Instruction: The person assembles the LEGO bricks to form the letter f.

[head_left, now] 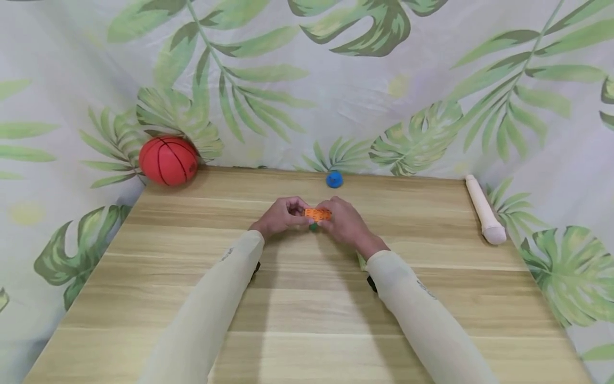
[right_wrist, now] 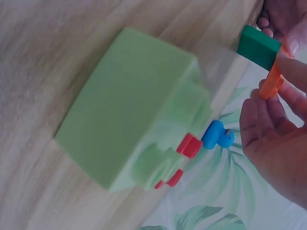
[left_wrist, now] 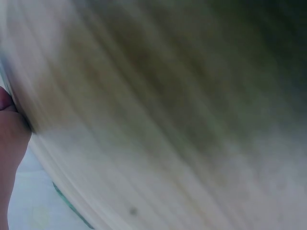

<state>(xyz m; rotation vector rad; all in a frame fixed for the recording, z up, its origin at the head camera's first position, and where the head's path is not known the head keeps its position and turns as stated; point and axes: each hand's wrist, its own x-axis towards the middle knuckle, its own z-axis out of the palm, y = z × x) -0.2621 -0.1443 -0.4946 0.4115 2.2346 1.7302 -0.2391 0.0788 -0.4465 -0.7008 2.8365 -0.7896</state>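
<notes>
My left hand (head_left: 287,216) and right hand (head_left: 344,220) meet over the middle of the table, both pinching a flat orange building brick (head_left: 317,214) with studs on top. Under it shows a green block (right_wrist: 259,48), right against the orange brick in the right wrist view. Fingers cover the ends of the orange brick. A big pale green block (right_wrist: 129,110) with red pieces (right_wrist: 189,145) on its studded side stands beside my right wrist, mostly behind the sleeve in the head view. The left wrist view catches only part of the left hand (left_wrist: 12,143) and blurred tabletop.
A blue toy duck (right_wrist: 217,135) sits beyond the hands near the table's back edge. At the back left corner rests a red ball (head_left: 169,161) with black lines. A pale microphone-shaped object (head_left: 483,208) lies along the right edge. Leaf-patterned cloth (head_left: 345,90) hangs behind the wooden table (head_left: 312,341).
</notes>
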